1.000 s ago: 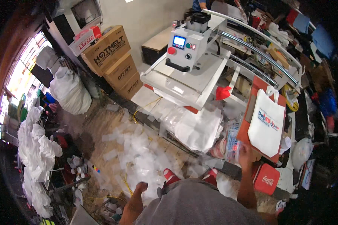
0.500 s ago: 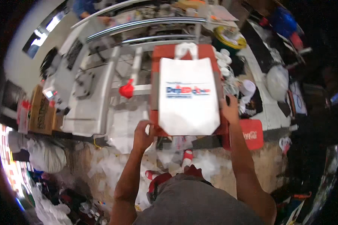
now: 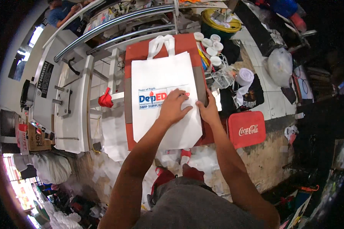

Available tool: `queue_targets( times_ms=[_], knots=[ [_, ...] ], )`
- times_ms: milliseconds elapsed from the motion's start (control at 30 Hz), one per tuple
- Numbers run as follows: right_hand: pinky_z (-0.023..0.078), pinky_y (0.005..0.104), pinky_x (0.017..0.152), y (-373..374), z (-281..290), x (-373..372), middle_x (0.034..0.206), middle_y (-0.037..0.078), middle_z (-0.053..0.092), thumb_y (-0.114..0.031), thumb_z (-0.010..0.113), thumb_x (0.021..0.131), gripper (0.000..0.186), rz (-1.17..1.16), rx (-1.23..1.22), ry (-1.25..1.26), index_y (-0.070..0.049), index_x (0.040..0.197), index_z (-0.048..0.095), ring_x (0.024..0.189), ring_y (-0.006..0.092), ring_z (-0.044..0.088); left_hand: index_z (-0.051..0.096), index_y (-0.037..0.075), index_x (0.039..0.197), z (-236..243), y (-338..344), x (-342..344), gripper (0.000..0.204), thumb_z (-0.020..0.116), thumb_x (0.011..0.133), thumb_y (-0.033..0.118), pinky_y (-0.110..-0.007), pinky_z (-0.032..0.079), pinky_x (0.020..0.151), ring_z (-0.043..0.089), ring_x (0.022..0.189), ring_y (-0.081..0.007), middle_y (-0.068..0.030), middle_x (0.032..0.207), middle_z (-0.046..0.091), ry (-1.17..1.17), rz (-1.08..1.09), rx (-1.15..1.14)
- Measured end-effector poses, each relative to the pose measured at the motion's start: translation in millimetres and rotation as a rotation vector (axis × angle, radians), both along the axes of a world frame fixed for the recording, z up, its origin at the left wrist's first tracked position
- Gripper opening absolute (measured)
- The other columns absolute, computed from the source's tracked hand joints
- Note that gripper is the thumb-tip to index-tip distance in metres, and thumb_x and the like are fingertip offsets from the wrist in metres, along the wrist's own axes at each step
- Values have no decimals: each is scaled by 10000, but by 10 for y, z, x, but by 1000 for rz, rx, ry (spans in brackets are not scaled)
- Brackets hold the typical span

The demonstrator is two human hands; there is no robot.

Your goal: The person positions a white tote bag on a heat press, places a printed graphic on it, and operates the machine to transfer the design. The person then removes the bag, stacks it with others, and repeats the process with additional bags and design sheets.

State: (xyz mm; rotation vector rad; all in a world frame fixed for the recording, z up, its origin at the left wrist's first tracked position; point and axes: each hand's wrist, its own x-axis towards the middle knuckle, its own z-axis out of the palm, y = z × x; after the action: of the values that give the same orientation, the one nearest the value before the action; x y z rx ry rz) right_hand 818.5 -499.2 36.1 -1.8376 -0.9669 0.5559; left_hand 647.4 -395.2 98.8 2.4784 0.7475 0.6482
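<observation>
A white tote bag with blue and red print lies flat on a red board with a grey-brown band, its two handles stretched toward the far end. Over the right part of the print, my left hand rests with its fingers spread flat on the cloth. My right hand is at the bag's right edge, its thumb on the cloth margin. The fingers of that hand stand apart from the thumb and point away over the board's right side. Nothing shows in either hand.
Right of the board are several white rolls and cups, a roll of white tape and a red square seat. A white machine frame with metal rails stands left. Far left, another person works.
My left hand has moved from the board's near left corner onto the bag's print. My right hand has come in to the bag's right edge. The view has shifted right.
</observation>
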Motion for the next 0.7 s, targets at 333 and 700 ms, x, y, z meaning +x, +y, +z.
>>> queue_targets(
  times_ms=[333,700],
  knots=[
    [366,408,1120,4,20,-33,1444,241,451,-218,754,835,787,-38,-38,-22,3,1481,363,1335,350,454,693,40,944,-64,1287,-994,184,706,835,188,-398,517,818,659,965,-312,-158,982,705,-152,569,87],
    [380,429,1099,11,-6,-19,1397,254,477,-213,749,836,755,-26,34,11,9,1462,391,1314,375,463,637,-49,1148,953,738,-3466,251,587,964,115,-387,522,832,670,914,-356,-201,1023,689,-230,853,621]
  ],
)
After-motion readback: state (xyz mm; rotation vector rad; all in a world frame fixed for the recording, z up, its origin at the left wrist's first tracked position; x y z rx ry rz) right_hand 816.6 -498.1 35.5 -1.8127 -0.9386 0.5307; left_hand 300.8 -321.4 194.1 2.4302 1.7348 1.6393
